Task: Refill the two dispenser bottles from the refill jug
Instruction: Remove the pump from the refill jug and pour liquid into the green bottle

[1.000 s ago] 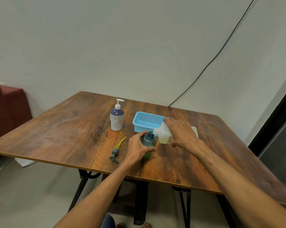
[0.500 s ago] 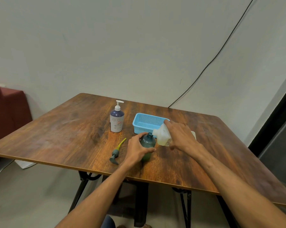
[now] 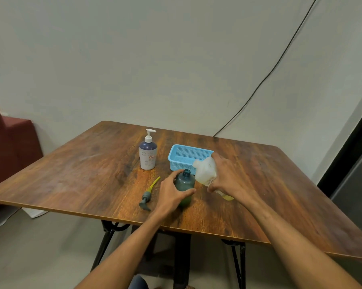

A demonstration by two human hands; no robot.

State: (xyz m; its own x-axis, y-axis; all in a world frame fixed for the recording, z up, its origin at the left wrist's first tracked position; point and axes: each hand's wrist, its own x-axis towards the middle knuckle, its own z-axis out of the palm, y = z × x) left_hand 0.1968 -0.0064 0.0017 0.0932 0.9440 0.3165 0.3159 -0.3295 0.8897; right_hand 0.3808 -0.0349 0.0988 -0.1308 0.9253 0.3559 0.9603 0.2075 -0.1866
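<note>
The jug [image 3: 205, 171] has tipped back since a moment ago: its spout now sits above and to the 2 o'clock side of the green bottle [image 3: 184, 187] mouth rather than over it. Right hand [image 3: 228, 178] is wrapped tight on the jug, left hand [image 3: 169, 193] clamped round the green bottle at table [image 3: 71, 178] centre. Pump [image 3: 148, 193] lies at 9 o'clock of it. White bottle [image 3: 147, 154] and basket [image 3: 186, 156] stand behind. Jug's base is hidden by the hand; no stream discernible.
</note>
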